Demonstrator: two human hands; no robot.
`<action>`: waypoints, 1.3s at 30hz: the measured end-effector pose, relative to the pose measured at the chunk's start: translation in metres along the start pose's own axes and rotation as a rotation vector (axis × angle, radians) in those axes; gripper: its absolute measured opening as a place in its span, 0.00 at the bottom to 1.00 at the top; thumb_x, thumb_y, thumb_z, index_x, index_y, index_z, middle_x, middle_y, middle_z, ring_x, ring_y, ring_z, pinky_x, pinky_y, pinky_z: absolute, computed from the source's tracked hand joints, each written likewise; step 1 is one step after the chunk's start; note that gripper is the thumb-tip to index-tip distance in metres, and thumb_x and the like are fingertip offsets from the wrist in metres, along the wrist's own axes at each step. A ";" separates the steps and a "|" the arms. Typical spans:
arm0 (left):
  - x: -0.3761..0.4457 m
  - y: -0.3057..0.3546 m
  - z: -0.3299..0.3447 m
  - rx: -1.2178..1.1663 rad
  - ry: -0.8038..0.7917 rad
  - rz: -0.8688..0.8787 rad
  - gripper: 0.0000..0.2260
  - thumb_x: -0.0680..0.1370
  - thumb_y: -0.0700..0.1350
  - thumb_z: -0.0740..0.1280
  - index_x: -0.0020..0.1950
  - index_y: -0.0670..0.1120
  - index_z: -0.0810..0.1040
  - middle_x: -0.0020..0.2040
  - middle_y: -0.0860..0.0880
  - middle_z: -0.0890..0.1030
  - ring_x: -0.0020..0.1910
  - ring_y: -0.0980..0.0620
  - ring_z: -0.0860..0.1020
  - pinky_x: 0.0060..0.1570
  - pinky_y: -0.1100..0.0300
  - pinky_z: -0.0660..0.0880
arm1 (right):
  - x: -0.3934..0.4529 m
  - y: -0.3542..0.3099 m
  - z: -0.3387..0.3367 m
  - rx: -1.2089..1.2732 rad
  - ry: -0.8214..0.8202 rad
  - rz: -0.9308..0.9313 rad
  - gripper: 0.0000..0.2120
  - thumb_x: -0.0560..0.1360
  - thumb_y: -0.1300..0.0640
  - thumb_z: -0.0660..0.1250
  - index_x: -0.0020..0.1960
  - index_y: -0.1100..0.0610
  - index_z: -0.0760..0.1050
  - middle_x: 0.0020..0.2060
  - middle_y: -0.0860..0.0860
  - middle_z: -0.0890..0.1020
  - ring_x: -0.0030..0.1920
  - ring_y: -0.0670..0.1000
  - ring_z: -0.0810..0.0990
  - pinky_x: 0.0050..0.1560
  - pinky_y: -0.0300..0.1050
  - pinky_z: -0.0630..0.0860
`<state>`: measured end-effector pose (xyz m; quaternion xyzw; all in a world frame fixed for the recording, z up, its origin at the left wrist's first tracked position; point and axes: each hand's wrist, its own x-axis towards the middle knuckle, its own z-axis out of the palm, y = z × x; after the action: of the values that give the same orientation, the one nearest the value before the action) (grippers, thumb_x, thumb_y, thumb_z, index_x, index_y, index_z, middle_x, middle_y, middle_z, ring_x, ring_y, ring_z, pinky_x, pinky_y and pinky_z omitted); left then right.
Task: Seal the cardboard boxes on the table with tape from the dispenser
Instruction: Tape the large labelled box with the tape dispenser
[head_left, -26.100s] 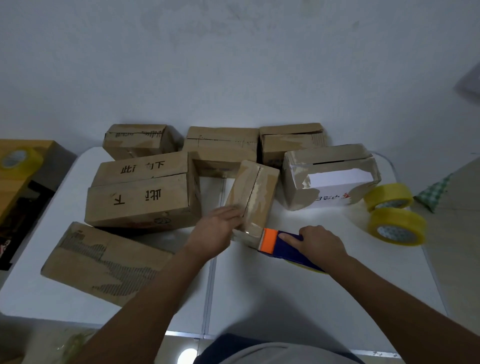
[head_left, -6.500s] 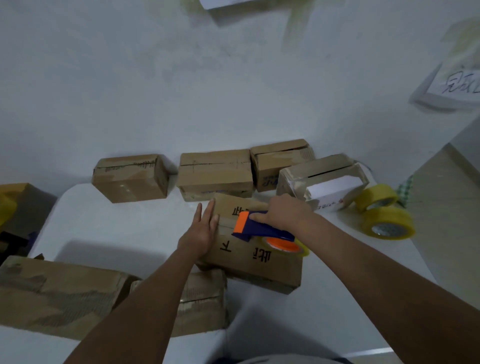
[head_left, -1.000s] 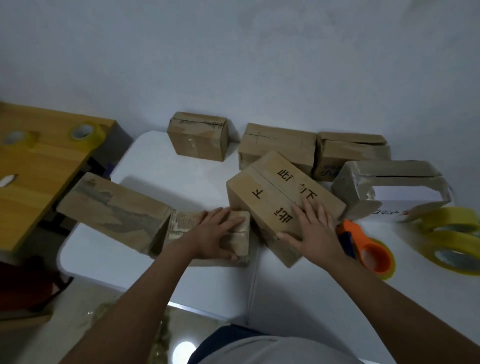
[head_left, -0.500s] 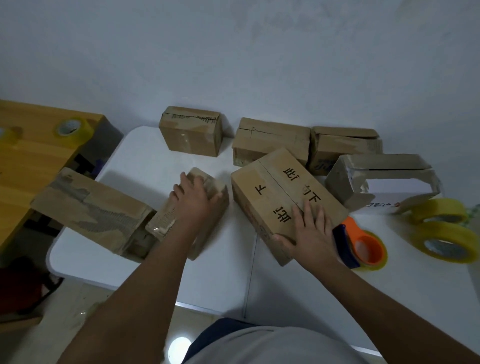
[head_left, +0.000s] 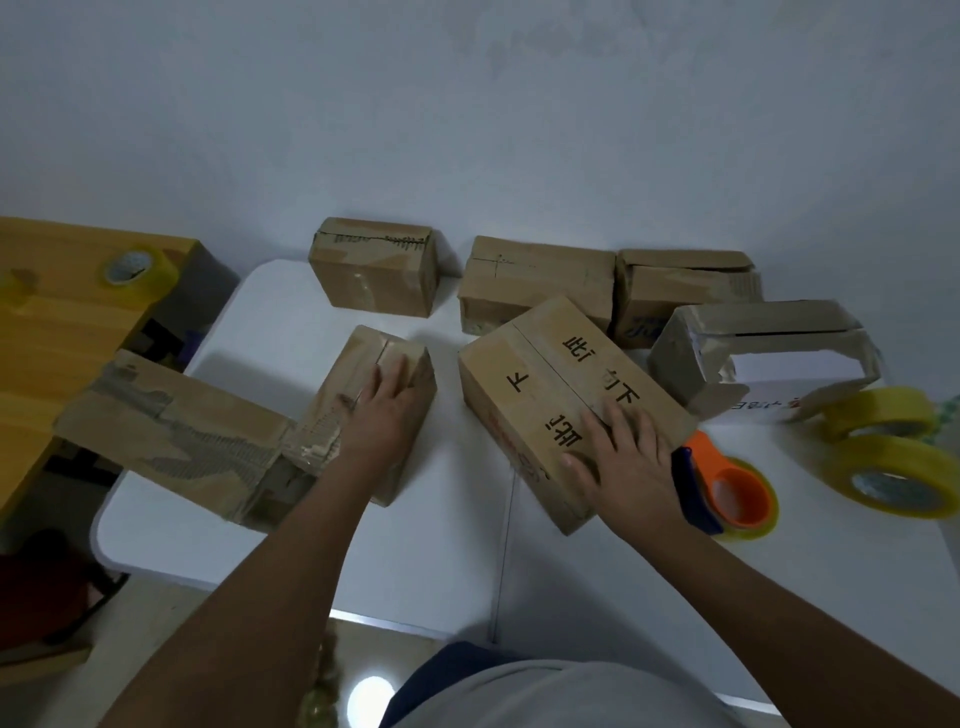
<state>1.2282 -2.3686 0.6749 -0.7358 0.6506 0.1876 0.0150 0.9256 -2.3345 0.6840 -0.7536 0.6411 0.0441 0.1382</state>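
The left hand (head_left: 382, 415) is lying flat and released on the small box (head_left: 363, 410) at 9 o'clock; the right hand (head_left: 623, 457) is pressing flat-fingered on the lettered box (head_left: 561, 400). The tape dispenser (head_left: 727, 488) is lying ungrasped at 3 o'clock. Best squaring seams first; bare table (head_left: 441, 519) is offering room toward 6 o'clock.

Single head-worn view, close range, looking forward and down over the white rectangular counter (head_left: 270, 322); pale wall (head_left: 467, 104) fills the frame's upper half.
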 end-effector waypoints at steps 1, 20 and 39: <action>0.008 -0.001 -0.003 0.007 0.013 -0.023 0.15 0.84 0.42 0.55 0.69 0.50 0.71 0.81 0.54 0.42 0.80 0.47 0.40 0.70 0.27 0.44 | -0.001 0.000 -0.001 0.013 0.013 0.003 0.40 0.73 0.31 0.35 0.78 0.47 0.56 0.79 0.51 0.53 0.77 0.61 0.50 0.74 0.63 0.52; 0.023 -0.004 -0.004 0.228 0.010 0.075 0.27 0.76 0.32 0.64 0.72 0.51 0.71 0.82 0.48 0.48 0.80 0.47 0.43 0.76 0.37 0.46 | 0.027 0.044 -0.014 0.276 0.079 0.237 0.27 0.80 0.45 0.60 0.75 0.56 0.61 0.75 0.55 0.61 0.73 0.61 0.61 0.72 0.60 0.59; -0.002 0.097 0.040 -0.239 -0.102 0.437 0.31 0.77 0.67 0.58 0.78 0.61 0.56 0.79 0.61 0.36 0.78 0.35 0.38 0.75 0.35 0.48 | -0.035 0.042 0.010 0.961 0.157 0.305 0.09 0.82 0.53 0.59 0.56 0.49 0.77 0.45 0.43 0.82 0.40 0.38 0.80 0.42 0.37 0.74</action>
<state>1.1241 -2.3713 0.6598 -0.5639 0.7657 0.2987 -0.0801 0.8794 -2.3047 0.6769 -0.5039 0.7000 -0.2930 0.4126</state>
